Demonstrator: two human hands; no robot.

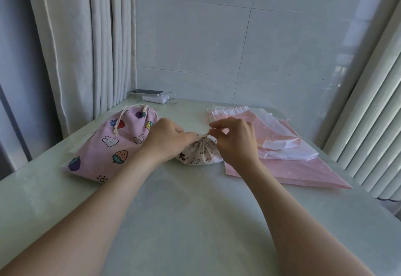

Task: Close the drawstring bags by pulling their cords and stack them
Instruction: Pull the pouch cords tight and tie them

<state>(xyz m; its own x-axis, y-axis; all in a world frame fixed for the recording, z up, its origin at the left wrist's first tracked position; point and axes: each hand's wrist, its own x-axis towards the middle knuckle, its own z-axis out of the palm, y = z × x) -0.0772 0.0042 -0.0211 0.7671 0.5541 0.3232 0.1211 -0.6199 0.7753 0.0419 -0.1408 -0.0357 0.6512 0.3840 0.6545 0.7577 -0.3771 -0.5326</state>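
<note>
between my hands, small white cat-print cloth bag [200, 153], mouth gathered; left hand [167, 138] and right hand [234, 139] pinching its pale cord [202, 136], mostly hidden by fingers.

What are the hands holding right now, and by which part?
Both hands, left and right, hold the small white bag at its gathered neck, each pinching the cord there.

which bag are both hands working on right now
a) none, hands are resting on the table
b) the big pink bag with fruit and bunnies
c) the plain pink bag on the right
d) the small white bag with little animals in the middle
d: the left hand and right hand both pinch the cord at the gathered mouth of the small white bag, which sits between the other two bags.
</note>
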